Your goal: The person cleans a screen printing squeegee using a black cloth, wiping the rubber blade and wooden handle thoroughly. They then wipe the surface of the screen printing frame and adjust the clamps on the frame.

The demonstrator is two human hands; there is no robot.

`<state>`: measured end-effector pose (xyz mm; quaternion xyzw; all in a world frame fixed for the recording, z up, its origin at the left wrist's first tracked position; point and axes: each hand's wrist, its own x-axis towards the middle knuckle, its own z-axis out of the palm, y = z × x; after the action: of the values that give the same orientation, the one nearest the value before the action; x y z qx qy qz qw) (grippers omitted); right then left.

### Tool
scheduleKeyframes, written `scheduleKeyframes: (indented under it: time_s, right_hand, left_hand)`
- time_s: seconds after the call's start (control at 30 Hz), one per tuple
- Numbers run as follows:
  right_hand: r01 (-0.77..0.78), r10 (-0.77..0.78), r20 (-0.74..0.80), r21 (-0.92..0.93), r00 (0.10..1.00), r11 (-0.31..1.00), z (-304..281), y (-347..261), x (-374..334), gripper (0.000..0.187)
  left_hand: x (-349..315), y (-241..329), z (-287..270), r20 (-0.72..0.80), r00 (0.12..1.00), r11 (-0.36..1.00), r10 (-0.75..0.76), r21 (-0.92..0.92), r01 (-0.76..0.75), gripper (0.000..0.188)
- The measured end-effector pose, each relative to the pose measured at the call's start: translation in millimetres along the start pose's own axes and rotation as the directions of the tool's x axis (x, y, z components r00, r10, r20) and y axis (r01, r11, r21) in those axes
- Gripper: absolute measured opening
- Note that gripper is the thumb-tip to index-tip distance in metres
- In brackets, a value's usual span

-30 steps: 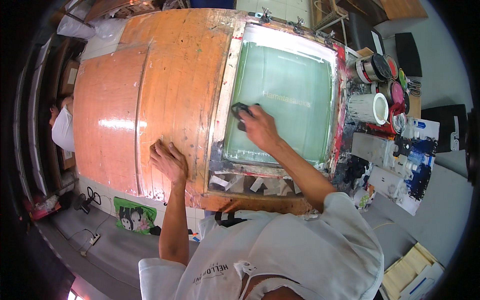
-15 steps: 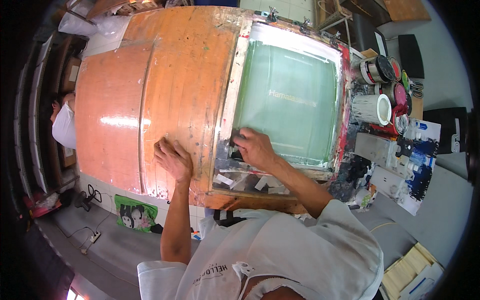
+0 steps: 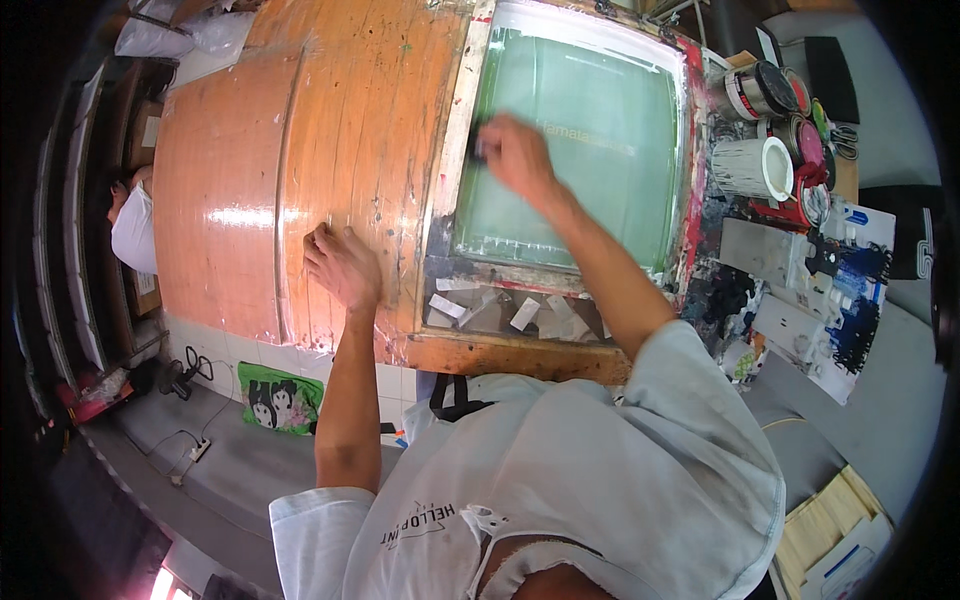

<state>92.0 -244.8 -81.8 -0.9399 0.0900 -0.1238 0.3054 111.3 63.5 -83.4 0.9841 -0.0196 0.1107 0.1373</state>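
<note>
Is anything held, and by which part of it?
The right hand seems to hold a dark item, too blurred to tell which part is gripped. The left hand holds nothing and rests on the wooden tabletop.

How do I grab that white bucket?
Hold the white bucket around its streaked outer wall, probably from its left: that side looks free, while paint cans crowd its right. Its top looks open, so keep it level.

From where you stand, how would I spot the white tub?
Find the green screen on the wooden table. Beyond its right edge sit several cans. The white tub among them alone has a thick white rim and streaked white wall.
</note>
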Motion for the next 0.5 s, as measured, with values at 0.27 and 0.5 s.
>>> scheduleKeyframes:
  time_s: [0.27,0.5]
  right_hand:
    - [0.179,-0.301,0.495,0.279,0.815,0.943,-49.1,-33.8,-82.5,0.027]
    - [-0.039,0.075,0.518,-0.079,0.852,0.996,-174.4,34.7,-182.2,0.025]
  left_hand:
    - [6.5,-2.9,4.6,-0.054,0.995,0.996,0.088,-0.013,-0.089,0.045]
    - [-1.2,-15.7,6.4,-0.056,0.991,0.993,0.118,-0.018,-0.119,0.045]
